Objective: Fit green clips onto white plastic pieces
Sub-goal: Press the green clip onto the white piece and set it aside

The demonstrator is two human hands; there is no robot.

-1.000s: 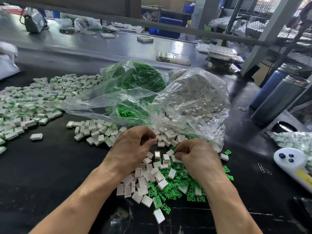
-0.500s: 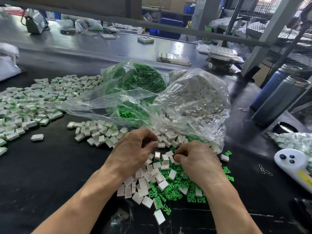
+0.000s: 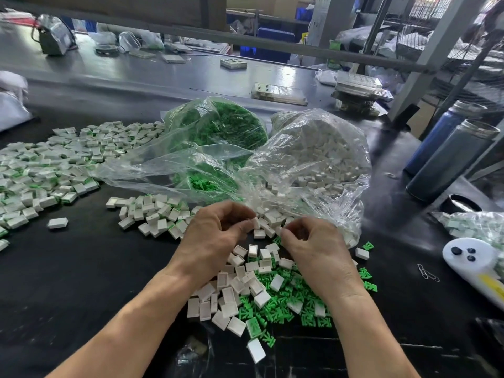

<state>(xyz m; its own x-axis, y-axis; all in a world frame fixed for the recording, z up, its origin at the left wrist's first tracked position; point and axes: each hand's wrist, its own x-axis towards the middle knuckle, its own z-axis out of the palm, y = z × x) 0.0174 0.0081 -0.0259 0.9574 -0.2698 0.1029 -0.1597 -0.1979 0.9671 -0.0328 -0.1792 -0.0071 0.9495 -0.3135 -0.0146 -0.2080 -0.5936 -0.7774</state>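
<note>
My left hand [image 3: 215,236] pinches a small white plastic piece [image 3: 255,223] at its fingertips, a little above the table. My right hand [image 3: 313,246] hovers just right of it with fingers curled; what it holds is hidden by the fingers. Below both hands lies a loose heap of white pieces [image 3: 240,285] mixed with green clips [image 3: 283,309]. Behind them, a clear bag of green clips [image 3: 223,126] and a clear bag of white pieces [image 3: 321,159] lie open toward me.
A wide spread of fitted white-and-green pieces [image 3: 46,170] covers the black table at left, a smaller group [image 3: 152,211] nearer. Two metal bottles [image 3: 452,159] stand at right. A white controller [image 3: 474,263] and a paper clip [image 3: 426,272] lie at right.
Both hands have lifted slightly from the heap and moved apart a little. The white piece now shows at my left fingertips.
</note>
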